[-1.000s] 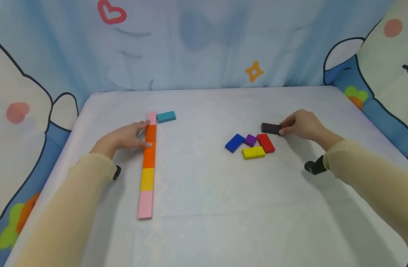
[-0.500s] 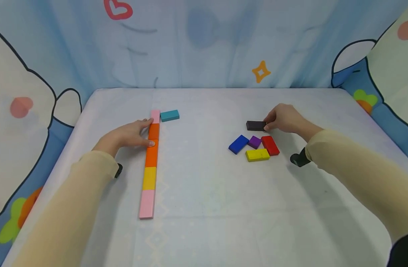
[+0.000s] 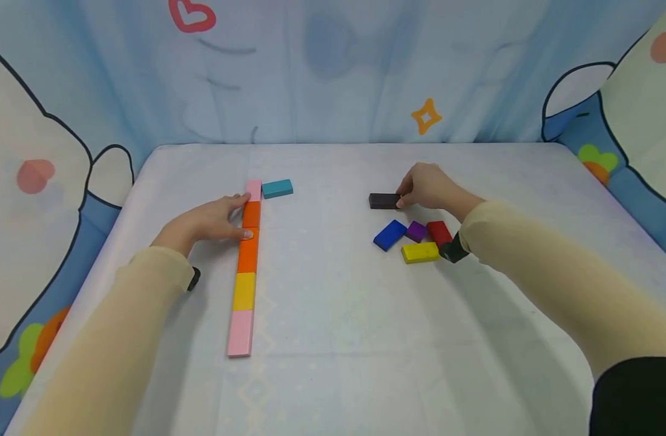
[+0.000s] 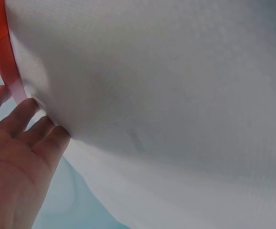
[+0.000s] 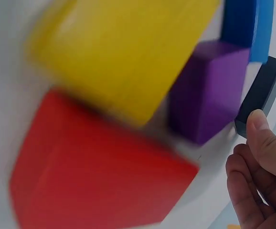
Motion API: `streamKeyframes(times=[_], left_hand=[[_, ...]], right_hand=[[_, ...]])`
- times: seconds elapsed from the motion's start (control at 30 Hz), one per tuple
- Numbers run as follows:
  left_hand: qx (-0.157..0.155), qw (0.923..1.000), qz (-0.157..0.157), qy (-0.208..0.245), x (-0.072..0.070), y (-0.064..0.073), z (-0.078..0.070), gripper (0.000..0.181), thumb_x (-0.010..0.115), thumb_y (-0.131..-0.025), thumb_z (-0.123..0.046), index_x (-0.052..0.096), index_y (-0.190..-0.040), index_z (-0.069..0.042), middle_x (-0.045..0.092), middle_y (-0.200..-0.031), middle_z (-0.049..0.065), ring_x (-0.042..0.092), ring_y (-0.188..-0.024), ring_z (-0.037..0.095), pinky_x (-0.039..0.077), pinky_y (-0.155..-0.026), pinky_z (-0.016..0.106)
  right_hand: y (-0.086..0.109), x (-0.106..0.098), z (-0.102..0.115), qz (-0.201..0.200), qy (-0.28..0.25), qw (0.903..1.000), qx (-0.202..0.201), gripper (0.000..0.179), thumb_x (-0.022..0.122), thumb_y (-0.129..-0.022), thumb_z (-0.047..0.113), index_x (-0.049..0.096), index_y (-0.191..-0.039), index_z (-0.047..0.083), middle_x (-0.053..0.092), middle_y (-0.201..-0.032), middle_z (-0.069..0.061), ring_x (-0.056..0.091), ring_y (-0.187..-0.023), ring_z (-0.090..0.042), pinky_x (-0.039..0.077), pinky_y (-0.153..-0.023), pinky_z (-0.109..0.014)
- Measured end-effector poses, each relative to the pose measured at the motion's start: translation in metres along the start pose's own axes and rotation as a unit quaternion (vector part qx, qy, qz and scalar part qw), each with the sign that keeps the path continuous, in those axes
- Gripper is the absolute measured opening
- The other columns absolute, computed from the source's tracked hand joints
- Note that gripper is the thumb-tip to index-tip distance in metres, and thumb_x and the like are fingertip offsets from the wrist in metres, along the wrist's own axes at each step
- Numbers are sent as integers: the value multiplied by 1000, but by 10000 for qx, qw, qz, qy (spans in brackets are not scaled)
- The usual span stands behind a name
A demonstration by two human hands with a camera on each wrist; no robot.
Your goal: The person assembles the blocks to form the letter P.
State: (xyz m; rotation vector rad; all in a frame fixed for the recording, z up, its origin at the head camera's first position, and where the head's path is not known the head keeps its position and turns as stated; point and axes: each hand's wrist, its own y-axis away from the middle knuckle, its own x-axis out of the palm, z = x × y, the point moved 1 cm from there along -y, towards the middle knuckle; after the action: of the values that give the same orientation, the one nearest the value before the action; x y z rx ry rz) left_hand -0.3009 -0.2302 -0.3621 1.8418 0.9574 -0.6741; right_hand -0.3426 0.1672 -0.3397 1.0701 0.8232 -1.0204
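Observation:
My right hand (image 3: pixel 428 184) pinches one end of a black block (image 3: pixel 382 201) between thumb and fingers, behind the loose blocks. The right wrist view also shows the thumb on its end. My left hand (image 3: pixel 204 221) rests against a straight row of blocks, fingers spread along it. Its thumb touches the longer orange block (image 3: pixel 248 257), and its index fingertip lies near the joint of the shorter orange block (image 3: pixel 251 212) and the far pink block (image 3: pixel 253 189). Nearer in the row come a yellow block (image 3: pixel 244 292) and a pink block (image 3: pixel 240 333).
A teal block (image 3: pixel 277 188) extends rightward from the row's far end. Below the right hand lie a blue block (image 3: pixel 390 235), a purple block (image 3: pixel 416 231), a red block (image 3: pixel 438 231) and another yellow block (image 3: pixel 420 252). The right wrist camera overlaps the red one. A printed curtain (image 3: pixel 338 72) hangs behind the table.
My right hand has moved left across the table with the black block, passing behind the loose blocks. The left hand keeps its place on the row. The head view has shifted slightly.

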Motion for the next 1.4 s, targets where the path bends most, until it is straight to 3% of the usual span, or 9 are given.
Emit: streamKeyframes(times=[0.5,0.9,1.4], left_hand=[[-61,9999,18,92,0,1,-1,91,67,-97,-32,9,-166,-21,5,-173,17,6,-159,41,14,-126,64],[-126,9999,3,85,0,2,-2,91,67,-97,-34,9,-166,-22,5,-173,17,6,-159,41,15,-126,65],[-94,9999,-20,142,1,-2,1,91,68,-97,-34,10,-166,-23,5,-173,16,6,-159,40,15,-126,64]], right_hand=[[-18,12,45,-81,28,9996,-265,32,76,-92,16,74,-119,0,74,-118,-19,62,-107,-30,55,-96,-43],[-28,21,72,-212,-375,9988,-227,34,75,-93,16,73,-122,0,69,-126,-19,59,-117,-32,53,-105,-44],[-36,36,93,-546,-1109,9921,-228,32,76,-92,19,74,-120,2,73,-122,-15,60,-120,-28,50,-106,-42]])
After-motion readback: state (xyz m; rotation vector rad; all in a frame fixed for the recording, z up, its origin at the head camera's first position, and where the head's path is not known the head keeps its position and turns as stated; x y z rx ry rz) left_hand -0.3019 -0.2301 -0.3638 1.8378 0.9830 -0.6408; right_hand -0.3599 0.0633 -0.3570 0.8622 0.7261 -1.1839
